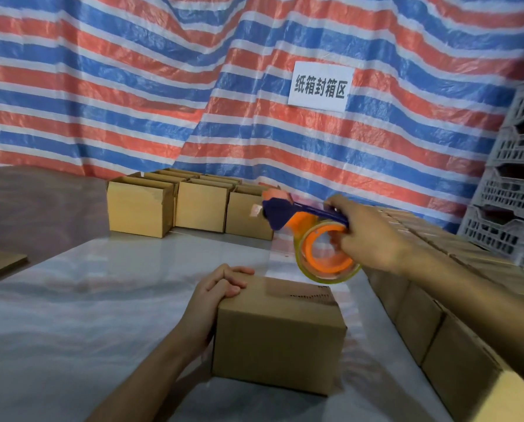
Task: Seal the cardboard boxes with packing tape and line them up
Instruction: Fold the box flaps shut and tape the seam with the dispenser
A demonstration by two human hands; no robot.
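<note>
**Sealing under way, w/ more boxes to go**

L hand grips the far-left top corner of the box, fingers curled over the edge. The box sits at the near middle of the table. R hand is wrapped round the handle of the tape dispenser, held in the air beyond the box & to its right, w/ the clear roll hanging below.

A see-through strip of tape seems to run from the dispenser down toward the box's far top edge (blurry, so can't tell if it's cut). Judging by that, this box is mid-seal, the tape not yet torn off or pressed down.

Prob. done: the row of boxes along the R edge of the table, touching end to end. Prob. left: the cluster of boxes at the back, whose tops look open, then setting this box in w/ the row.
</note>
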